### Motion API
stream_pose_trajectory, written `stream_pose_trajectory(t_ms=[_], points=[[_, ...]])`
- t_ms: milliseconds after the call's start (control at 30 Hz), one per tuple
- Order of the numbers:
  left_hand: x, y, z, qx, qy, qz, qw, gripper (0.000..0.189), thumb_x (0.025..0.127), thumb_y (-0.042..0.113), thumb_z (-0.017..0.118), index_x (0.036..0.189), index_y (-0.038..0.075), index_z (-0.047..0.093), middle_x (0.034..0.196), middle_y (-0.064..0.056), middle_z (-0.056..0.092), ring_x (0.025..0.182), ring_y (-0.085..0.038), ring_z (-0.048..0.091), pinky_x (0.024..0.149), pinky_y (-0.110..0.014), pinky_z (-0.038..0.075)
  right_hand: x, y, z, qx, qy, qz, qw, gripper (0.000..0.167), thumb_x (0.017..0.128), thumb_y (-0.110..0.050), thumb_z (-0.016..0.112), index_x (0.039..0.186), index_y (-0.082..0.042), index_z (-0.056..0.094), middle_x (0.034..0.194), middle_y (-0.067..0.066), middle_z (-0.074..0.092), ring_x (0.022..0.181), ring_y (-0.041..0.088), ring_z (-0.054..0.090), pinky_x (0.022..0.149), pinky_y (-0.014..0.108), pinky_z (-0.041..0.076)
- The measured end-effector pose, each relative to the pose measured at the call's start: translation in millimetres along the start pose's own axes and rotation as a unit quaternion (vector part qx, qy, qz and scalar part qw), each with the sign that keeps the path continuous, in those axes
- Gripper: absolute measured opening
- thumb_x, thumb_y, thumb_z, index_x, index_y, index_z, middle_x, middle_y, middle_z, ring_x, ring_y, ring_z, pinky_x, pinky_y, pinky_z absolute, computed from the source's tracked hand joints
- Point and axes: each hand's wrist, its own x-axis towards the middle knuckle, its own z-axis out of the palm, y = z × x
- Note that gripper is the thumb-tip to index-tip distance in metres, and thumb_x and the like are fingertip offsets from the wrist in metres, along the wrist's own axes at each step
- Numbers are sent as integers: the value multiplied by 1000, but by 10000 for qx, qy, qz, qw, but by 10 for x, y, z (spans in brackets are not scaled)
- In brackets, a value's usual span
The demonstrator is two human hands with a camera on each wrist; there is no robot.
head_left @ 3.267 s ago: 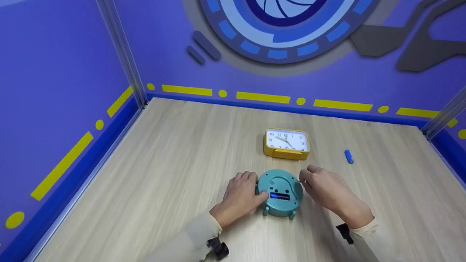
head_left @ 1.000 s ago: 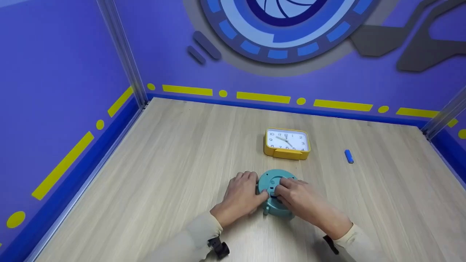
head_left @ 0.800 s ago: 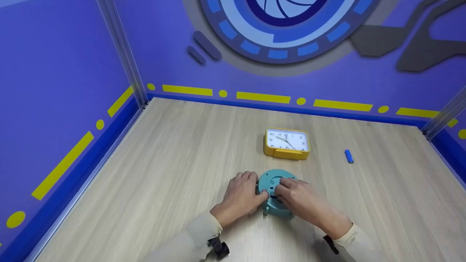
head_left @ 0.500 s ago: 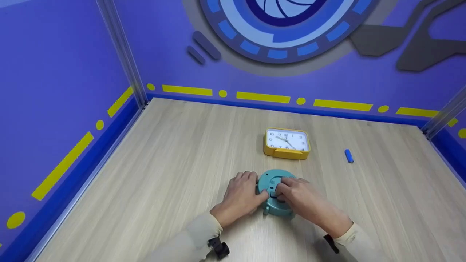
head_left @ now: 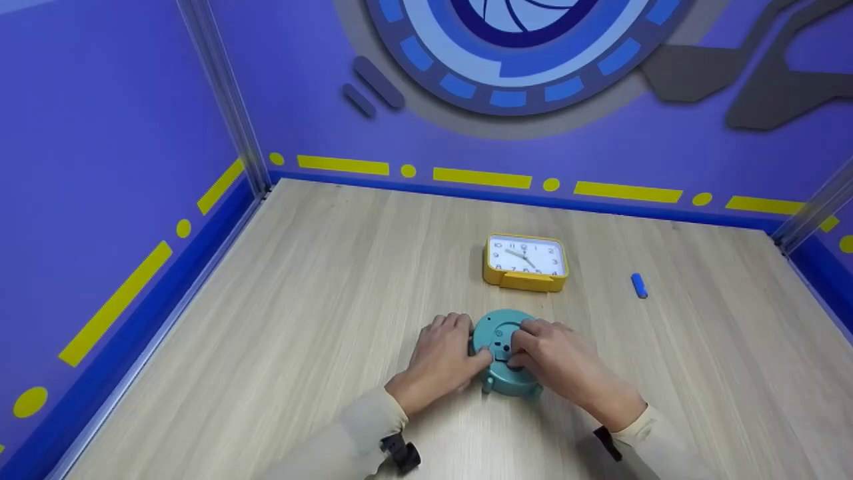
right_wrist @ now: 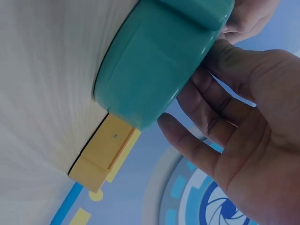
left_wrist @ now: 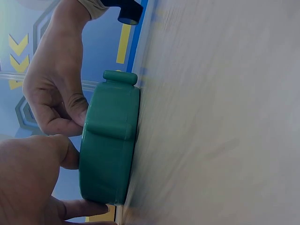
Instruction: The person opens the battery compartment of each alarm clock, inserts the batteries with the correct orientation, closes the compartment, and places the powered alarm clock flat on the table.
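Note:
A round teal alarm clock (head_left: 493, 330) lies face down on the table, its back up and small feet toward me. My left hand (head_left: 443, 353) grips its left side, thumb on the back and fingers round the edge. My right hand (head_left: 563, 363) reaches over the right half, thumb and forefinger at a small teal battery cover (head_left: 501, 356) over the slot; the cover's right part is hidden under the fingers. In the left wrist view, the right thumb and curled forefinger meet at the clock's back. In the right wrist view the other fingers hang loosely beside the clock (right_wrist: 145, 61).
Beyond the teal clock, a yellow rectangular alarm clock (head_left: 525, 263) lies face up. A small blue battery (head_left: 639, 285) lies to its right on the wooden table (head_left: 346, 267). Blue panels (head_left: 120, 120) border the table at the left and back.
The right hand has moved left from the clock's right edge onto its back. The slot, earlier showing a blue and black battery, now has the teal cover over it. The left hand has stayed put.

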Motion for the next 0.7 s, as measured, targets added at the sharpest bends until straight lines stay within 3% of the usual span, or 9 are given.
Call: stream_pose_trajectory(t_ms=[467,600,700], points=[[-10,2,-2,-49,-16,-13,10000,32,95,39,66,106,9,61,98,0,56,93,-22,51,89,-42,46,-25,81,-84,430,-163,-58,9989,13,90,-7,85,97,-8,74,88,-3,61,79,12,57,71,33,56],[-11,-1,-8,-78,-1,-6,10000,31,95,38,67,105,10,61,97,1,55,91,-21,50,87,-42,46,-30,86,-106,68,-136,344,9993,20,93,-17,83,104,-6,71,91,-1,56,80,14,53,70,33,53],[-12,-5,-5,-77,1,-13,10000,31,95,38,67,106,10,61,97,1,56,92,-21,49,87,-42,46,-33,83,-106,-245,-330,831,9957,36,96,-29,80,116,-3,67,97,3,55,82,18,52,73,36,54]])
